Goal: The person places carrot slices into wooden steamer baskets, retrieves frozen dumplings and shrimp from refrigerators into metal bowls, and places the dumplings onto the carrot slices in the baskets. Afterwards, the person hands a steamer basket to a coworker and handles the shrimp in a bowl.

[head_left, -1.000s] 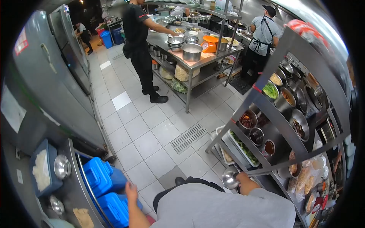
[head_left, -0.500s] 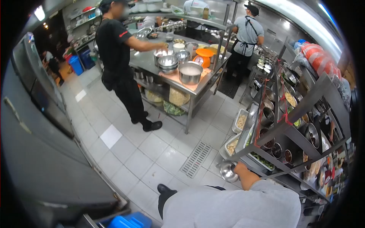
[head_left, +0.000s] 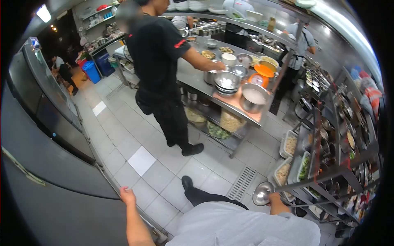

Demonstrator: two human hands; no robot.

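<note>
Right hand (head_left: 274, 199) closed on the rim of a steel bowl (head_left: 262, 193); fingers partly hidden behind the rim. Bowl sits low on the wearer's right, above the tiles (head_left: 170, 186), tilted, inside showing, just beside the rack (head_left: 312, 182). Can't tell if bowl touches rack.

Left hand (head_left: 128, 195) empty, fingers loosely spread and bent, held out near the edge of the fridge (head_left: 49, 172). Contact with fridge unclear from here. Hands well apart, one on each side of the grey shirt (head_left: 242, 225). One dark shoe (head_left: 187, 182) forward on the tiles.

Floor drain (head_left: 243, 184) near the bowl, to its left. Tubs (head_left: 282, 174) of pale food by the rack, next to a tray of greens (head_left: 303, 166). Rack holds many metal containers, too small to sort.

Ahead: steel table (head_left: 193, 69). Co-worker in black (head_left: 160, 74) stands at its left side, arm out, hand over a pot (head_left: 210, 78). Next to that, stacked bowls (head_left: 227, 87), an orange scale (head_left: 259, 80), a big pot (head_left: 251, 107) with whitish contents at the near corner. Bag of pale food (head_left: 232, 121) on the shelf below. Second co-worker (head_left: 298, 45) at far right, partly behind a post. Blue bin (head_left: 92, 71) far left.
</note>
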